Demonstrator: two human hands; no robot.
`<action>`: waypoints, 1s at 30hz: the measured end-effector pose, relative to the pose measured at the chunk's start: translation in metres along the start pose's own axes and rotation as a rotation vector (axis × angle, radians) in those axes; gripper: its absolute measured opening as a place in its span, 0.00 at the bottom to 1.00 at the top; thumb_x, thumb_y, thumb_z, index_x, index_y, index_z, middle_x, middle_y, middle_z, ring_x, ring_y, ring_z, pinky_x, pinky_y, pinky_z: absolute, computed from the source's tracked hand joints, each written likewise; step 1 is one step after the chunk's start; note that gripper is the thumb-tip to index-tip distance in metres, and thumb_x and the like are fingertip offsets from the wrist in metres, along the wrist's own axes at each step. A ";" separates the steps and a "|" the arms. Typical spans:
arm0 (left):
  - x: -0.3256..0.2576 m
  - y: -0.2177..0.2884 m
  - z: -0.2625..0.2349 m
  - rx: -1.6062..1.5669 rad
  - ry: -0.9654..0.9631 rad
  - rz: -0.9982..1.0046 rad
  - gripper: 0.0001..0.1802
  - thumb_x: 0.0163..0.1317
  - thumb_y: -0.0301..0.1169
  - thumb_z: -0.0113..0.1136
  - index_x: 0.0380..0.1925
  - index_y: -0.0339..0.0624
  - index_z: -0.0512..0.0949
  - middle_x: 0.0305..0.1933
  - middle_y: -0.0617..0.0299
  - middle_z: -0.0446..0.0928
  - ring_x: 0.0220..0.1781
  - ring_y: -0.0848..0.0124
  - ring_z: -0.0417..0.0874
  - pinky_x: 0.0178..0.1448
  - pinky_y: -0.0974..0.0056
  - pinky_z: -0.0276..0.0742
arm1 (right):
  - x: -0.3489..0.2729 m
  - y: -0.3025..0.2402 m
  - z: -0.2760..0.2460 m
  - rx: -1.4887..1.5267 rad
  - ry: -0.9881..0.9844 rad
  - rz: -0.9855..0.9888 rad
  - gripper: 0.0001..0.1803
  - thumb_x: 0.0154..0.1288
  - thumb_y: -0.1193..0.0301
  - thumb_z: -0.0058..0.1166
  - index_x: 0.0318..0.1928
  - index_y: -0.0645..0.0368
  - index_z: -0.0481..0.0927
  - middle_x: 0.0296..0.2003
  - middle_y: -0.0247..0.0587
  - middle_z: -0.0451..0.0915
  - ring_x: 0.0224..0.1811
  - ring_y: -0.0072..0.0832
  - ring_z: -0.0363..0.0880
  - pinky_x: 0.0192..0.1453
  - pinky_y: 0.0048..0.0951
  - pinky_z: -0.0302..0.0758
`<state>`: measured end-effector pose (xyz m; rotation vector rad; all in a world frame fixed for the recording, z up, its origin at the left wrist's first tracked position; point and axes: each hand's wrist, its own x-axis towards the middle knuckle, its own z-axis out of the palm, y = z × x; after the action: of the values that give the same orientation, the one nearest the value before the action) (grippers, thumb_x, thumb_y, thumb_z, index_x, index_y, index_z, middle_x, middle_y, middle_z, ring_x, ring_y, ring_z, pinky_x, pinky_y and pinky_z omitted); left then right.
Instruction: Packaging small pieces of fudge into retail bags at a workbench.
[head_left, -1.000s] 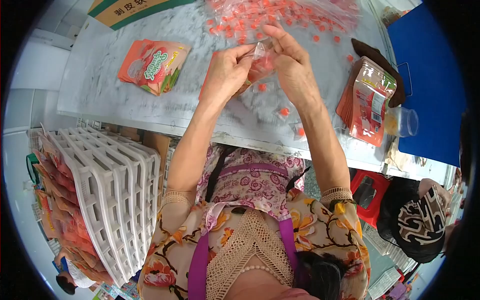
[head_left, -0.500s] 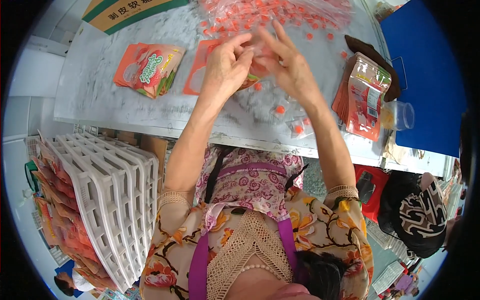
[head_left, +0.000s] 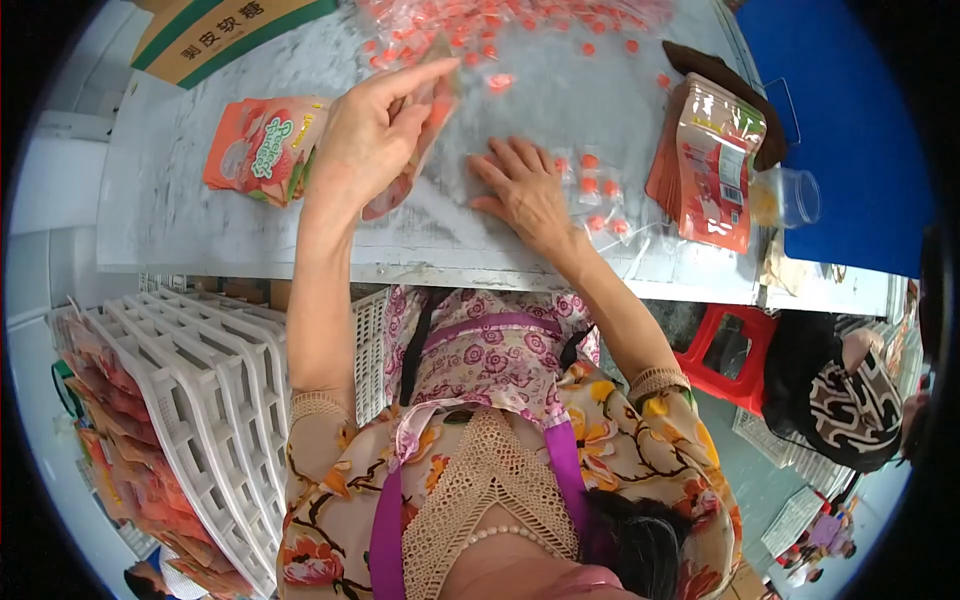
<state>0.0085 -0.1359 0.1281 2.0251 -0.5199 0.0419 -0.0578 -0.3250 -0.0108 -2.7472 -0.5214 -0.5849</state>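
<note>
My left hand point(head_left: 358, 140) is closed on the edge of a red candy pouch point(head_left: 428, 150), which is tilted up on its side over the table. My left index finger stretches out past the pouch's top. Fingers spread, my right hand point(head_left: 530, 195) lies on the table top just right of the pouch. Beside its fingertips and wrist are several red candies point(head_left: 590, 187) in clear wrappers. Another red candy point(head_left: 498, 82), smeared by motion, is right of my left index fingertip. Whether anything is inside the pouch is hidden.
More wrapped candies point(head_left: 480, 25) heap at the table's far side. A pouch stack point(head_left: 262, 150) lies left, another pouch pile point(head_left: 715, 165) right, beside a clear plastic cup point(head_left: 795, 198). A cardboard box point(head_left: 225, 35) stands far left; white crates point(head_left: 200, 380) stand below the table's left edge.
My hands have come apart. The left has moved left and tipped the pouch up; the right has come down nearer me onto the table. More candies now lie beside it.
</note>
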 end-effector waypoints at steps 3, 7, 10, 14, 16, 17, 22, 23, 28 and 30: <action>0.000 0.001 0.001 -0.131 -0.037 -0.041 0.21 0.63 0.19 0.52 0.54 0.49 0.81 0.25 0.74 0.73 0.22 0.86 0.64 0.27 0.75 0.62 | 0.000 0.007 0.021 0.067 0.029 -0.007 0.18 0.58 0.61 0.63 0.48 0.52 0.80 0.47 0.40 0.79 0.47 0.39 0.78 0.45 0.37 0.76; 0.001 0.004 -0.005 -0.241 -0.120 -0.164 0.22 0.62 0.19 0.54 0.55 0.46 0.80 0.38 0.72 0.79 0.32 0.84 0.69 0.38 0.74 0.67 | 0.003 0.020 0.023 0.238 0.040 0.115 0.13 0.59 0.66 0.63 0.43 0.56 0.81 0.37 0.40 0.78 0.34 0.36 0.79 0.32 0.33 0.76; -0.004 -0.001 -0.020 -0.299 -0.142 -0.164 0.22 0.61 0.19 0.55 0.57 0.41 0.79 0.45 0.67 0.81 0.43 0.81 0.76 0.51 0.72 0.73 | 0.004 0.024 -0.001 0.532 0.046 0.243 0.10 0.58 0.71 0.64 0.40 0.59 0.81 0.36 0.42 0.78 0.30 0.39 0.79 0.32 0.35 0.76; -0.004 -0.002 -0.033 -0.486 -0.086 -0.138 0.21 0.61 0.17 0.54 0.55 0.39 0.79 0.49 0.66 0.80 0.47 0.81 0.77 0.54 0.74 0.72 | 0.024 0.030 -0.007 0.511 0.093 0.281 0.10 0.57 0.74 0.65 0.40 0.60 0.82 0.35 0.43 0.79 0.31 0.41 0.80 0.33 0.36 0.77; -0.007 -0.002 -0.031 -0.458 -0.082 -0.121 0.21 0.61 0.18 0.54 0.55 0.38 0.79 0.50 0.64 0.80 0.47 0.80 0.78 0.55 0.73 0.72 | 0.051 0.031 0.007 0.488 0.264 0.153 0.10 0.57 0.72 0.64 0.40 0.58 0.82 0.33 0.44 0.79 0.32 0.41 0.80 0.34 0.37 0.77; -0.008 -0.001 -0.027 -0.436 -0.075 -0.101 0.20 0.61 0.18 0.54 0.55 0.36 0.79 0.50 0.63 0.80 0.47 0.80 0.78 0.55 0.73 0.72 | 0.057 0.033 0.021 0.481 0.268 0.163 0.10 0.57 0.72 0.64 0.40 0.58 0.82 0.33 0.44 0.79 0.32 0.41 0.80 0.34 0.37 0.77; -0.011 0.009 -0.020 -0.448 -0.093 -0.105 0.20 0.61 0.19 0.54 0.55 0.34 0.78 0.48 0.63 0.81 0.46 0.80 0.78 0.54 0.72 0.73 | 0.059 0.057 0.044 0.332 -0.010 0.054 0.09 0.58 0.71 0.61 0.39 0.59 0.82 0.35 0.46 0.79 0.33 0.42 0.80 0.38 0.36 0.78; -0.014 0.007 -0.021 -0.427 -0.090 -0.101 0.20 0.62 0.19 0.54 0.55 0.34 0.78 0.48 0.63 0.81 0.45 0.80 0.78 0.54 0.72 0.73 | 0.057 0.057 0.029 0.333 -0.020 0.050 0.09 0.58 0.71 0.61 0.39 0.59 0.82 0.35 0.46 0.79 0.33 0.42 0.80 0.38 0.36 0.78; -0.016 0.003 -0.016 -0.465 -0.125 -0.102 0.19 0.63 0.20 0.54 0.55 0.35 0.78 0.48 0.63 0.81 0.44 0.81 0.78 0.51 0.73 0.74 | -0.004 0.063 -0.074 0.584 0.088 0.389 0.10 0.59 0.73 0.61 0.42 0.63 0.82 0.35 0.46 0.80 0.37 0.38 0.82 0.41 0.33 0.79; -0.010 0.005 -0.006 -0.480 -0.159 -0.082 0.19 0.63 0.19 0.54 0.55 0.35 0.78 0.48 0.64 0.81 0.44 0.82 0.78 0.51 0.74 0.74 | -0.038 0.061 -0.080 0.425 0.161 0.501 0.11 0.60 0.74 0.60 0.43 0.65 0.81 0.40 0.46 0.80 0.37 0.36 0.83 0.41 0.32 0.80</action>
<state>-0.0014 -0.1298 0.1329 1.5826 -0.4911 -0.2720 -0.0926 -0.4177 0.0305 -2.2729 0.0820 -0.4908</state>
